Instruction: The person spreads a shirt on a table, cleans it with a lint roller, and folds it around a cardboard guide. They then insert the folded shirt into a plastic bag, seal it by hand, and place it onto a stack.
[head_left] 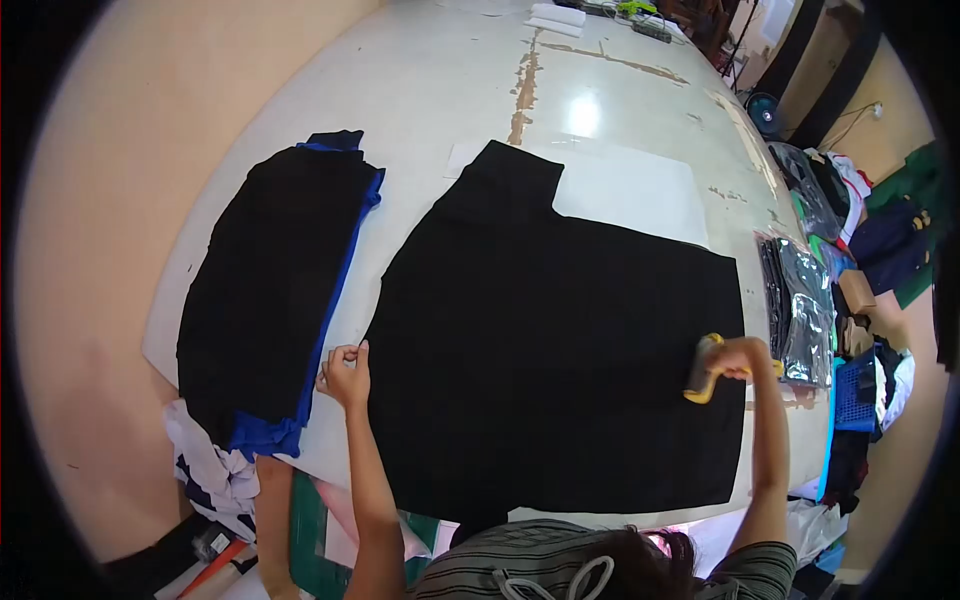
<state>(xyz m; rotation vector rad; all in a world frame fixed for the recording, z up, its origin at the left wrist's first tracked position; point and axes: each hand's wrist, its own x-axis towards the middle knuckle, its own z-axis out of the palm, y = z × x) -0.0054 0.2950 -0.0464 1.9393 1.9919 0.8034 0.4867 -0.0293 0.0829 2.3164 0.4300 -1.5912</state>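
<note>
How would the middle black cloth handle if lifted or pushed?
Probably floppy and light for its spread: the black cloth lies flat, its edges looking thin. Pushed, it might wrinkle, since it looks unfastened.

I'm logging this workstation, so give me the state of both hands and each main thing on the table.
Black garment: spread flat
Yellow-handled roller: held, over the garment's right side
Right hand: closed around the roller
Left hand: fingers curled at the garment's left edge; grip unclear
Black-and-blue cloth: layered, blue edges showing
Clear plastic packs: stacked
Table: surface worn, peeling in patches
</note>
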